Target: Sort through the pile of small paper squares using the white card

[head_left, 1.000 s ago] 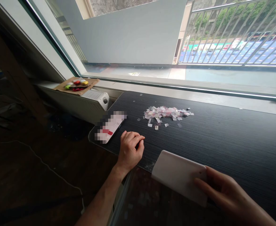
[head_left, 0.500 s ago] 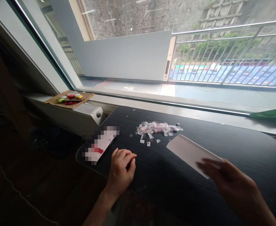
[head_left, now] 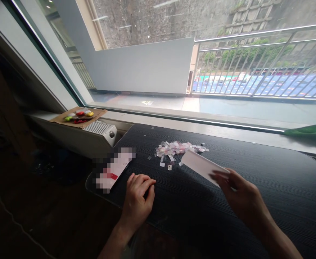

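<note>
My right hand [head_left: 237, 185] grips the near end of a stiff white sheet [head_left: 201, 165], like card or folded paper. The sheet is tilted above the table, its far end beside a heap of small white and pinkish paper scraps [head_left: 175, 148]. On the dark table near its front edge rests my left hand [head_left: 140, 192], fingers curled in and thumb close to the forefinger. Its fingertips are turned away, so I cannot make out whether anything is in them. Left of it lies a flat pale box-like thing with a red mark [head_left: 114, 176], partly blurred out.
Dark wood-grain table [head_left: 268, 172] before a large window. At the left, a vented white unit [head_left: 101, 127] stands by the sill, near cardboard [head_left: 58, 118] bearing several coloured pieces [head_left: 79, 113]. Green cloth-like material [head_left: 306, 130] lies on the right sill.
My right hand has moved left with the white sheet, bringing the sheet's far end closer to the scraps. My left hand stays in nearly the same place, still curled.
</note>
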`<state>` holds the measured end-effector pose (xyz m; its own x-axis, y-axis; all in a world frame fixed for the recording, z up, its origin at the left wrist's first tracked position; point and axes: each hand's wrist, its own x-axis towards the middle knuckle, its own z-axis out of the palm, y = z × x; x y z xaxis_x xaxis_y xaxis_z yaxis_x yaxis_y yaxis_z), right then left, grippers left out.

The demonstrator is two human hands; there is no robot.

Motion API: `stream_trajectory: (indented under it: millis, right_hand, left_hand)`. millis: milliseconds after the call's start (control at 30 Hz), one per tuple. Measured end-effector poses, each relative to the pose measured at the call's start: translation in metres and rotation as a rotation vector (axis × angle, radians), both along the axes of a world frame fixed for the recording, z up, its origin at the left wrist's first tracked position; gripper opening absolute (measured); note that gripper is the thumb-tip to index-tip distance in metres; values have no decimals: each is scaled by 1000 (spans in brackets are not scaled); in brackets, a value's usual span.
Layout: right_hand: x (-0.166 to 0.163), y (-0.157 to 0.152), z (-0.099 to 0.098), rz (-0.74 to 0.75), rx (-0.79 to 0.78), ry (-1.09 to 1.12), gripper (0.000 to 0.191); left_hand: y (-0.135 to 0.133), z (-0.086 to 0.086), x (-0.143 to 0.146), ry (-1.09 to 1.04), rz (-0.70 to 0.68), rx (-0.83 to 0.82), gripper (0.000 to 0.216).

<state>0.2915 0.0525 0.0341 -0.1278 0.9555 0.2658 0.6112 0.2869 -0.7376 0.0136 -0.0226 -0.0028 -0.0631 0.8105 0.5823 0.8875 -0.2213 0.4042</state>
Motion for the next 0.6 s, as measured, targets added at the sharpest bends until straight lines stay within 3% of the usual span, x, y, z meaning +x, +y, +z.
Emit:
stream_trajectory:
  millis: [167, 267, 500, 600]
  right_hand:
    - [0, -9, 8, 90, -76, 8, 24]
    - [1, -15, 13, 88, -38, -17, 25]
    - [-28, 7, 26, 227, -35, -87, 26]
    - [-13, -1, 23, 213, -86, -105, 26]
  left_hand:
    - [-1, 1, 2, -13, 20, -24, 19]
    - [-1, 1, 3, -17, 29, -34, 19]
    - [-1, 3, 2, -13, 35, -49, 19]
    - [-1, 4, 3, -11, 31, -38, 19]
